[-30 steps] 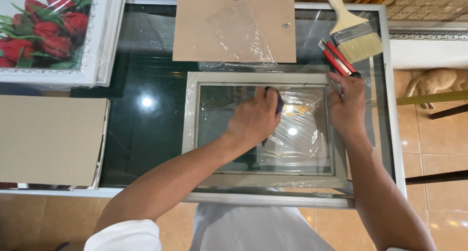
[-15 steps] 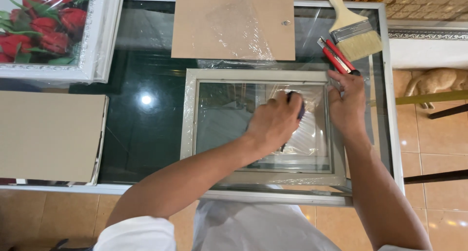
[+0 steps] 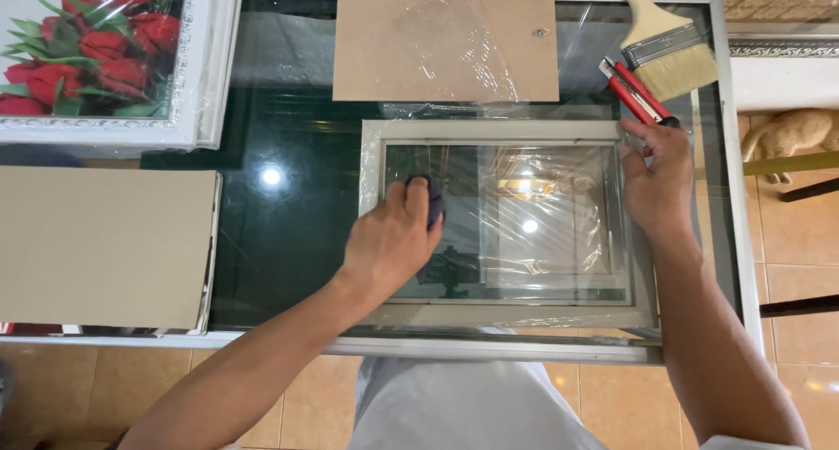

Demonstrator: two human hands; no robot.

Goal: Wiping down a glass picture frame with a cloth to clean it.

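A pale grey picture frame (image 3: 489, 132) with a glass pane lies flat on a dark glass table (image 3: 297, 231), under crinkled clear plastic wrap. My left hand (image 3: 391, 240) presses a small dark cloth (image 3: 432, 202) onto the pane near the frame's left side. My right hand (image 3: 657, 181) rests flat on the frame's right edge and holds it down.
A brown backing board (image 3: 446, 39) lies beyond the frame. A red utility knife (image 3: 638, 93) and a wide paintbrush (image 3: 664, 48) sit at the back right. A white-framed rose picture (image 3: 105, 57) is at the back left, a cardboard sheet (image 3: 105, 245) at the left. Tiled floor lies below.
My left hand has slid the cloth from the pane's right part across to its left side. My right hand has stayed on the frame's right edge.
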